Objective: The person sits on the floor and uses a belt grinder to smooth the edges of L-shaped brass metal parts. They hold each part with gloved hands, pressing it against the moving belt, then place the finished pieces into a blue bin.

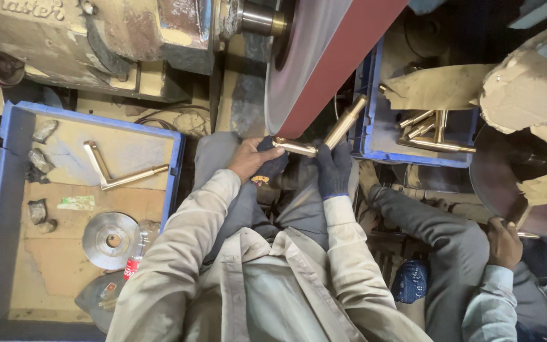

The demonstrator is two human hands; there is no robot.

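I hold an L-shaped brass pipe piece [340, 126] against the red abrasive belt [337, 60] of a grinding machine. My left hand [251, 157], bare with a dark cloth in it, grips the short arm of the piece. My right hand [333, 170], in a dark blue glove, holds the piece at its bend, just below the long arm that points up along the belt edge.
A blue crate [7, 209] on the left holds another L-shaped brass piece [118, 174], a metal disc [110, 239], stones and a plastic bottle [135, 258]. A second blue crate [375, 149] on the right holds several brass pieces [428, 130]. Another person's hand [504, 244] works at the lower right.
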